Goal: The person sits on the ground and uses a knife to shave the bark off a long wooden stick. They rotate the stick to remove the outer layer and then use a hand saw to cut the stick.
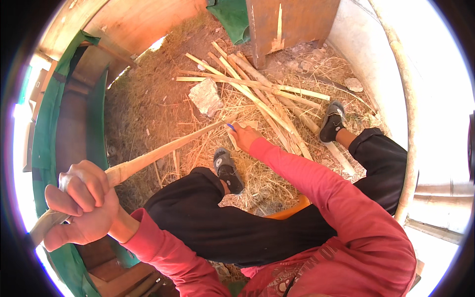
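My left hand (86, 200), at the lower left, is closed round a long pale wooden stick (163, 151). The stick slants away from me, up toward the middle of the view, with its bark stripped to bare wood. Near its far end, my right hand (246, 136) is closed on a knife with a blue handle (230, 127). A thin blade points from the handle onto the stick, though its edge is too small to make out. A rough pale stone block (206, 97) lies just beyond the stick's far end.
Several peeled sticks (262, 89) lie crossed in a heap ahead. Straw and wood shavings (262, 185) cover the ground round my feet. A brown wooden board (297, 24) stands at the back, green cloth (49, 143) hangs on the left, and a bent pole (406, 114) rises at the right.
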Demonstrator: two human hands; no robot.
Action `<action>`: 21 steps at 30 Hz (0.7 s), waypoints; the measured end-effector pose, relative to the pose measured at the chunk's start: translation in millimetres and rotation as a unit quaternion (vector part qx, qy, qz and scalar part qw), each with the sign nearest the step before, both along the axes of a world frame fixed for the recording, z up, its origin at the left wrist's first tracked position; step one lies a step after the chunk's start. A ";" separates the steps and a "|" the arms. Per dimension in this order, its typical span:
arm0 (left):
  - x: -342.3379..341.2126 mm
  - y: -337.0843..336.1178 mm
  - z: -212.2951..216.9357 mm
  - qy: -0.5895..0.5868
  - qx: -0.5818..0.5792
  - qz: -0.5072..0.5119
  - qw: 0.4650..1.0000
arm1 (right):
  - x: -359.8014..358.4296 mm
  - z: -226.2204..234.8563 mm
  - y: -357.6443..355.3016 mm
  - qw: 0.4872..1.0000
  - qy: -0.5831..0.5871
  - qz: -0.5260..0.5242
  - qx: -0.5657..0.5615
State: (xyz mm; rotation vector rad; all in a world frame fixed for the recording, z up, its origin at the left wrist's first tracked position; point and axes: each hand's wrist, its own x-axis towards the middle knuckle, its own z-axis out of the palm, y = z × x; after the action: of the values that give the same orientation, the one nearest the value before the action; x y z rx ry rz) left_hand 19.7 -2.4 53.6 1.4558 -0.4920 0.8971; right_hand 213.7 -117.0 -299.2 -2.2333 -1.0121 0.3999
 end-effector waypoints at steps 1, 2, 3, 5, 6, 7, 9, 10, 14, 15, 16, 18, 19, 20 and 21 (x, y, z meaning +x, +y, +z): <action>5.9 -2.7 -6.5 -0.005 -0.016 0.010 1.000 | 1.2 -19.9 -0.6 0.998 -0.055 -0.024 -0.025; 6.6 -5.6 -5.7 -0.011 -0.024 0.027 0.999 | 11.7 -22.9 4.6 0.992 -0.101 0.036 -0.070; 6.3 -7.3 -4.1 -0.003 -0.036 0.032 0.999 | 7.9 -27.3 9.4 0.993 -0.099 0.032 -0.063; 4.2 -10.9 -4.1 0.011 -0.068 0.046 0.997 | -4.0 -24.6 15.7 0.993 -0.096 0.026 -0.055; 3.0 -11.6 -3.2 0.013 -0.087 0.103 0.991 | -1.3 -22.7 18.8 0.989 -0.120 0.050 -0.074; 4.0 -11.1 -0.8 0.014 -0.104 0.153 0.983 | 7.5 -20.1 23.3 0.983 -0.144 0.066 -0.093; 5.6 -10.6 1.5 0.016 -0.127 0.213 0.969 | 15.4 -16.8 24.3 0.967 -0.207 0.078 -0.127; 4.9 -11.1 1.1 0.013 -0.132 0.227 0.965 | 18.7 -10.7 24.4 0.955 -0.249 0.076 -0.142; 13.5 -20.7 0.3 -0.004 -0.160 0.247 0.956 | 52.3 -11.4 32.5 0.848 -0.422 0.049 -0.319; 12.9 -21.1 1.0 0.001 -0.150 0.240 0.959 | 54.5 -12.7 29.6 0.897 -0.349 0.051 -0.268; 9.8 -21.0 1.4 0.005 -0.140 0.235 0.962 | 54.8 -9.2 23.8 0.936 -0.275 0.054 -0.213; 6.4 -18.6 0.1 0.003 -0.136 0.226 0.965 | 38.7 9.8 14.0 0.982 -0.148 0.047 -0.105; 8.0 -16.9 -0.8 -0.001 -0.143 0.213 0.966 | 31.9 16.1 8.3 0.991 -0.108 0.049 -0.065; 7.1 -15.3 -1.9 -0.001 -0.147 0.206 0.968 | 21.7 18.9 8.5 0.996 -0.063 0.055 -0.021; 5.0 -12.7 -4.4 -0.001 -0.140 0.163 0.977 | 11.8 17.9 10.0 0.998 -0.017 0.060 0.022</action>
State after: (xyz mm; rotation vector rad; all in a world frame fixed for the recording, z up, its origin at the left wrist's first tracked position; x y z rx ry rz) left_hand 24.7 -15.1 49.2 1.2928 -0.1181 1.1778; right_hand 225.5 -107.0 -281.3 -2.1539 -1.1662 0.3899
